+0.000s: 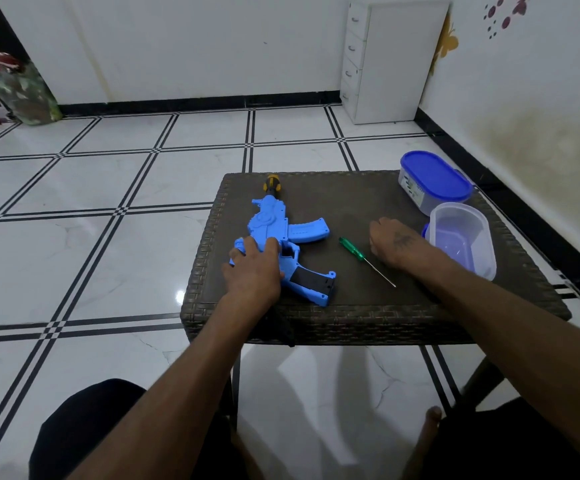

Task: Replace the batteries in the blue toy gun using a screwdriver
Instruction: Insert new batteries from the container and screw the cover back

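The blue toy gun [281,230] lies flat on the left part of the dark woven table [368,313], its black and yellow muzzle pointing away from me. My left hand [254,268] rests on the gun's rear body, fingers curled over it. A green-handled screwdriver [364,259] lies on the table to the right of the gun, tip toward me. Just right of the screwdriver, my right hand [394,242] rests on the table with its fingers curled under and nothing visible in it.
Two plastic containers stand at the table's right edge: one closed with a blue lid [434,178], one open and clear [461,237]. A white drawer cabinet [392,60] stands against the far wall. My knees are below the table's near edge.
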`<state>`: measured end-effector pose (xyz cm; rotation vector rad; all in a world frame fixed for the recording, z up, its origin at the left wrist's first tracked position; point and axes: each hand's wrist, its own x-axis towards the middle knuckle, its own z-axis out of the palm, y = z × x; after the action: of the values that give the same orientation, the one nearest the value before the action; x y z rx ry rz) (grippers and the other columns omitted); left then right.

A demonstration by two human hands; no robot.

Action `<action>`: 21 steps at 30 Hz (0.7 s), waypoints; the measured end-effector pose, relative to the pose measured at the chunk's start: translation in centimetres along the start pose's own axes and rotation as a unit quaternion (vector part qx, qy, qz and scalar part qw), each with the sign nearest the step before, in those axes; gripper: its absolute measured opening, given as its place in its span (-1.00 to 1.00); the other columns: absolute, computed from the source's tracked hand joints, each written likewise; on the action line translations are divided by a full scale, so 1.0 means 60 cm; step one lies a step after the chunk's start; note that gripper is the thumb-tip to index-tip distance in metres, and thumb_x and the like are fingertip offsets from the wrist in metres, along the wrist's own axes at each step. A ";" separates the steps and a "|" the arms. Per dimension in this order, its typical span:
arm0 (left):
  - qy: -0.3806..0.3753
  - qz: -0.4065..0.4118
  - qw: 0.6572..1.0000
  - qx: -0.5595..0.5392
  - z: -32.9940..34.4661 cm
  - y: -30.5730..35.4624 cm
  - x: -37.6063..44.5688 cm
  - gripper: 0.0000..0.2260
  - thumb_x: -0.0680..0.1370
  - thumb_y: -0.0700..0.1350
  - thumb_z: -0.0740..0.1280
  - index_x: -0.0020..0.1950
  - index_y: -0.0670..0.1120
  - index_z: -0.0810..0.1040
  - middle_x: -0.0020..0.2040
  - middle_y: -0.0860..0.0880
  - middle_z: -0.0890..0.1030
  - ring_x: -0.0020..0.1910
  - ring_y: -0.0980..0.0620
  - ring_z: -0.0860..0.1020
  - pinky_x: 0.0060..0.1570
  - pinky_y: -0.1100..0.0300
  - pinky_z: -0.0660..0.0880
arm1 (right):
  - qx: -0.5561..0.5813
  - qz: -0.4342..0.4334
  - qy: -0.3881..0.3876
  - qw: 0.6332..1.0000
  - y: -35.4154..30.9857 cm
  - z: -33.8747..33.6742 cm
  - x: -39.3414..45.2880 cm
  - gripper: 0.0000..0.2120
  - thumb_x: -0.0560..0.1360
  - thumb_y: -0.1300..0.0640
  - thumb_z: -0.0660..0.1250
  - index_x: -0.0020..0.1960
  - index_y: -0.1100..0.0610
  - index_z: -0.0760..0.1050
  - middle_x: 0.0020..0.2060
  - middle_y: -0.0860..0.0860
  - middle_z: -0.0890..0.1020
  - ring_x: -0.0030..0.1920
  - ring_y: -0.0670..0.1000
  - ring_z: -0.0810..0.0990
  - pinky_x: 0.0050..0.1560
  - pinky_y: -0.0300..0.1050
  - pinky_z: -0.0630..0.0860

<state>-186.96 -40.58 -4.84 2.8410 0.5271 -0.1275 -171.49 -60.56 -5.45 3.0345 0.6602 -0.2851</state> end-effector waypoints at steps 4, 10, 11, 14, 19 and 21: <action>-0.006 -0.001 1.000 -0.001 -0.001 0.003 -0.002 -0.64 0.61 -0.03 0.26 0.37 0.00 0.26 0.43 -0.19 0.18 0.40 -0.30 0.25 0.34 -0.21 0.31 | 0.033 -0.011 -0.008 0.999 0.004 0.000 -0.002 -0.75 0.60 0.13 0.27 0.22 0.24 0.43 0.12 0.16 0.52 0.07 0.09 0.54 0.05 -0.06 0.51; -0.012 -0.003 1.000 -0.004 -0.002 0.005 0.000 -0.64 0.61 -0.05 0.26 0.37 0.00 0.25 0.44 -0.19 0.16 0.42 -0.30 0.21 0.35 -0.21 0.30 | 0.157 0.031 0.053 0.986 -0.005 -0.013 0.001 -0.91 0.60 0.20 0.24 0.06 0.23 0.40 -0.09 0.17 0.56 -0.13 0.09 0.55 -0.17 -0.06 0.43; -0.013 -0.003 1.000 -0.005 -0.002 0.005 0.000 -0.64 0.61 -0.05 0.26 0.37 0.00 0.25 0.44 -0.19 0.15 0.42 -0.30 0.21 0.35 -0.21 0.30 | 0.170 0.029 0.063 0.983 -0.004 -0.013 0.000 -0.90 0.60 0.19 0.24 0.07 0.22 0.40 -0.10 0.16 0.57 -0.14 0.09 0.55 -0.18 -0.06 0.43; -0.015 -0.004 1.000 -0.004 -0.002 0.005 -0.001 -0.64 0.61 -0.05 0.26 0.37 0.01 0.24 0.44 -0.19 0.15 0.42 -0.30 0.22 0.34 -0.22 0.30 | 0.188 0.019 0.067 0.980 -0.003 -0.007 -0.004 -0.90 0.59 0.18 0.26 0.06 0.19 0.41 -0.13 0.14 0.57 -0.17 0.06 0.56 -0.19 -0.05 0.49; -0.014 0.001 1.000 0.007 -0.002 0.005 -0.002 -0.63 0.61 -0.05 0.26 0.38 0.00 0.24 0.44 -0.20 0.15 0.40 -0.31 0.23 0.33 -0.22 0.31 | 0.190 0.035 0.008 0.981 -0.004 0.004 -0.002 -0.87 0.58 0.18 0.29 0.10 0.19 0.42 -0.11 0.13 0.57 -0.19 0.02 0.53 -0.27 -0.14 0.41; -0.014 0.002 1.000 0.007 -0.001 0.004 -0.002 -0.62 0.61 -0.05 0.26 0.38 -0.01 0.24 0.44 -0.20 0.15 0.40 -0.31 0.24 0.33 -0.22 0.32 | 0.187 0.036 0.005 0.982 -0.006 0.004 -0.002 -0.86 0.58 0.17 0.29 0.10 0.19 0.43 -0.10 0.14 0.58 -0.19 0.03 0.53 -0.27 -0.14 0.41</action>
<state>-186.96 -40.80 -4.69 2.8501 0.5161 -0.1715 -171.78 -60.30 -5.68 3.4081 0.5487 -0.4373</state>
